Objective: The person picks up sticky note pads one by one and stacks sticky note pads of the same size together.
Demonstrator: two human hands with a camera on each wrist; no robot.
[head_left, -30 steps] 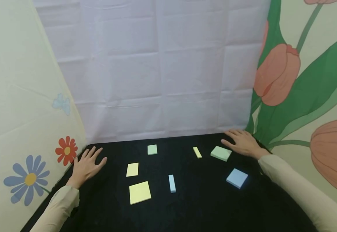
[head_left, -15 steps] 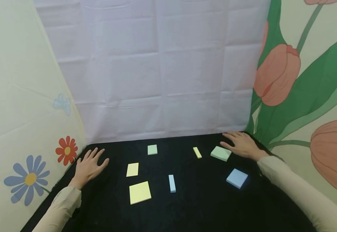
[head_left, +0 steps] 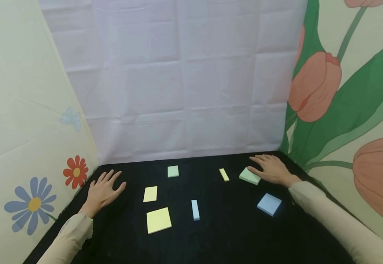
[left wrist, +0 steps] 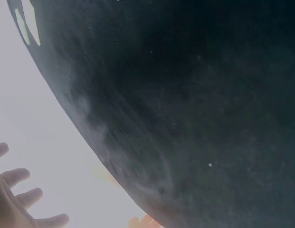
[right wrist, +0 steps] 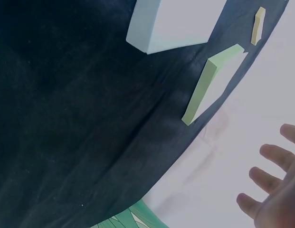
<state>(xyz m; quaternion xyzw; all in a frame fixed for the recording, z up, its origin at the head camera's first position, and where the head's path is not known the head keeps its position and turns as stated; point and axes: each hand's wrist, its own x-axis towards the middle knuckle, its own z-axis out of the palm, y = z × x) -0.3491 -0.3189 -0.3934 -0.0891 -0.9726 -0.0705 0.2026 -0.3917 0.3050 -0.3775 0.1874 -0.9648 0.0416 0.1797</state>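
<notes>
Both hands came inward over the last second. Left hand (head_left: 100, 193) — drifted a little, thumb nearer the small yellow square (head_left: 150, 194). Right hand (head_left: 272, 170) — shifted toward the middle and nearer the person; fingertips that had overlapped the white cloth (head_left: 178, 91) lay wholly against the black table (head_left: 227, 234). Its thumb hid one corner of the larger green block (head_left: 249, 176), fully visible earlier; contact unclear.

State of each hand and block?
Left hand: spread, empty
Right hand: outstretched, empty
Small green block: flat, unheld
Large green block: flat, unheld, partly hidden in head view
Small yellow block: flat, unheld
Large yellow block: flat, unheld
Yellow bar: flat, unheld
Blue bar: flat, unheld
Blue square: flat, unheld
</notes>
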